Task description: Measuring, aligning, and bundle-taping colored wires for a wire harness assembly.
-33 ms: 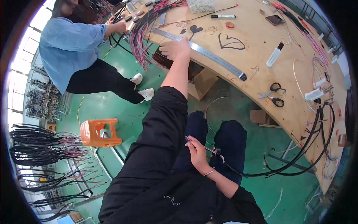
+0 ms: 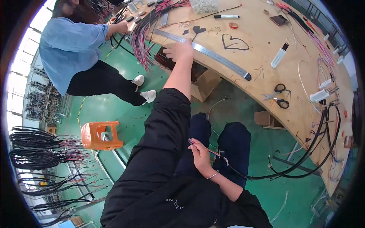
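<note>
My left arm reaches forward, and my left hand is at the table's near edge, over the long steel ruler. Its fingers are slightly apart and nothing shows in them. Low above my lap, my right hand pinches the thin wires at one end of a black cable. The tip of those wires pokes out past my thumb and fingers. From there the cable runs right and up to the table's right side.
The wooden table carries scissors, a marker, a phone, red tape and a bundle of pink and black wires. A co-worker in a blue shirt stands at left. An orange stool and hanging cables are nearby.
</note>
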`<state>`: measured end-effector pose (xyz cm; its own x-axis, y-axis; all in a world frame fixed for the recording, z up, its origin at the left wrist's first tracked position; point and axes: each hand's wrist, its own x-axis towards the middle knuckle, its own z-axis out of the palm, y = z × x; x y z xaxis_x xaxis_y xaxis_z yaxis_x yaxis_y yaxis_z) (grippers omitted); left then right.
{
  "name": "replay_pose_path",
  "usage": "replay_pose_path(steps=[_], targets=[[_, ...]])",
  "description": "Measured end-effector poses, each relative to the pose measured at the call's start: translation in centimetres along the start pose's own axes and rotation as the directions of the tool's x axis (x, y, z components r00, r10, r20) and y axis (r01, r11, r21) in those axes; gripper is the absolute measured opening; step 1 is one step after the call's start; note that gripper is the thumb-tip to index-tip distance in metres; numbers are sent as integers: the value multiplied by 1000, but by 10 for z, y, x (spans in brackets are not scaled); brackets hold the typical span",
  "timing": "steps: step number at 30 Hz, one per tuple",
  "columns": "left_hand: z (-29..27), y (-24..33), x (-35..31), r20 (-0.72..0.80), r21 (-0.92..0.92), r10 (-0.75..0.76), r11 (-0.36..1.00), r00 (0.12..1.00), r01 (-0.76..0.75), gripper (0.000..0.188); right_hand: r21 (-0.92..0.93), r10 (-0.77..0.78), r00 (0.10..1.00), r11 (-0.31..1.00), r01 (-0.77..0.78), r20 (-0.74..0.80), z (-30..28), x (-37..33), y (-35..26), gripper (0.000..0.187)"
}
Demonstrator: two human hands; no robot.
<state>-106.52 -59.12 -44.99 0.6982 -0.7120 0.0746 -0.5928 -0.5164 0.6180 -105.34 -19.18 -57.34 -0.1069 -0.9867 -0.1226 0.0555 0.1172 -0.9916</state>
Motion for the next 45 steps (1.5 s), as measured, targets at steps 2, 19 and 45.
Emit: replay_pose_path(steps=[2,19,45], targets=[[-14,-1,0,160,-69,-112,990,981,124,105,-34,-80,996,996,78,-51,3,-1,6,18],[-8,-150,44,744,-547,510,93,432,832,30,558,503,864,728,-398,-41,-11,-25,-45,23],[-210,-366,-237,991,-129,94,554,92,823,16,-520,784,494,620,-588,376,-134,-64,-78,20]])
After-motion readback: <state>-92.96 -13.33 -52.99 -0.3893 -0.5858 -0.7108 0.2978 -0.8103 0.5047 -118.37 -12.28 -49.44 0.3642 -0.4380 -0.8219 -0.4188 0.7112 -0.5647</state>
